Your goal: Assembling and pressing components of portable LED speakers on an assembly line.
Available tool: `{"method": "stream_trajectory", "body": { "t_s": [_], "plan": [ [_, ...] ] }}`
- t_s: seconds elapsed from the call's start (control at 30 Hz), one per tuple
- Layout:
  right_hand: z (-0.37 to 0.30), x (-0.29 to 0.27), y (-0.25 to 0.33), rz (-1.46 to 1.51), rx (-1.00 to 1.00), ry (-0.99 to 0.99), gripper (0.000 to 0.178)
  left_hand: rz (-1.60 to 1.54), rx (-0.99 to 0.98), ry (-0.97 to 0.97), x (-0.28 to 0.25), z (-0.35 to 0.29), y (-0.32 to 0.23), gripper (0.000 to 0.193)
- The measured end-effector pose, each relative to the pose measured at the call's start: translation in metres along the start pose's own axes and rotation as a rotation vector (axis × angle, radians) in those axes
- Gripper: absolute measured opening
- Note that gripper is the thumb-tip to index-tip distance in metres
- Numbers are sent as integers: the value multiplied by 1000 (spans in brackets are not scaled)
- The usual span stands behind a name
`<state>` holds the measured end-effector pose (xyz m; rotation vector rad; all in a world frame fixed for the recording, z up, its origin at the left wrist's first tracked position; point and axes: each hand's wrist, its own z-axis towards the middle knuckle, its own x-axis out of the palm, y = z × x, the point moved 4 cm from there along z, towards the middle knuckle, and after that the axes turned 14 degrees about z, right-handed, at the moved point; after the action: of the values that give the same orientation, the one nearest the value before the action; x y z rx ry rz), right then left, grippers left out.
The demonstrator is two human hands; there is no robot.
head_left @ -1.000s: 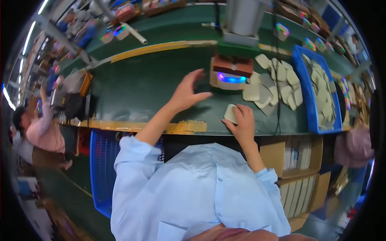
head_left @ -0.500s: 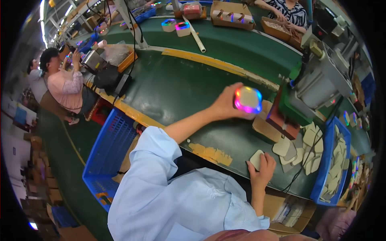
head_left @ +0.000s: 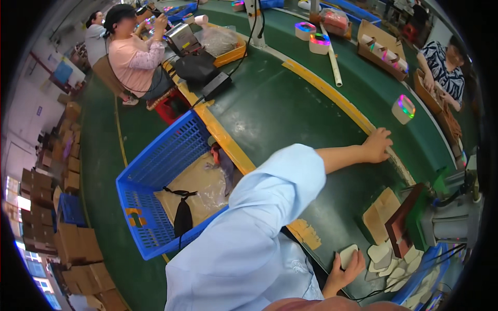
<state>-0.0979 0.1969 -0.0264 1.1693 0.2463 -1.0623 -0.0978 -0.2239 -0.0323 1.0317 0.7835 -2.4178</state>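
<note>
My left hand point(head_left: 377, 145) is stretched out over the yellow edge strip of the far belt, its fingers apart with nothing in them. Just beyond its fingertips, a white rounded-square device with a glowing multicoloured ring point(head_left: 402, 110) sits on the green belt. Low on the right, my right hand point(head_left: 346, 273) grips a pale rounded-square pad point(head_left: 348, 255) near the front edge of the table. Beside that hand lie several loose pads point(head_left: 392, 267), partly under a grey press with a brown plate point(head_left: 407, 220).
A tan block point(head_left: 381, 215) stands by the press. The blue crate point(head_left: 136, 179) at left holds a bag and dark cloth. Two lit devices point(head_left: 319, 44) and a white tube point(head_left: 334, 65) lie on the belt. Co-workers sit at left and far right; black cables cross the lower right.
My left hand has carried the lit device away to the far belt and let go of it. The view has turned left. My right hand still holds the pad.
</note>
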Motion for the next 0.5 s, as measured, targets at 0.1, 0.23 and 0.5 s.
{"method": "stream_trajectory", "body": {
  "t_s": [0.1, 0.23, 0.5],
  "plan": [
    [0, -5, -1, -13, 8, -8, 53, -106, 105, 48, -39, -33, 14, 46],
    [-2, -8, -5, -50, -31, -16, 52, -71, 9, 54, -103, -65, 57, 40],
    [0, -2, -1, -93, -80, 8, 53, 106, -86, -41, -130, -115, 89, 35]
  ]
}}
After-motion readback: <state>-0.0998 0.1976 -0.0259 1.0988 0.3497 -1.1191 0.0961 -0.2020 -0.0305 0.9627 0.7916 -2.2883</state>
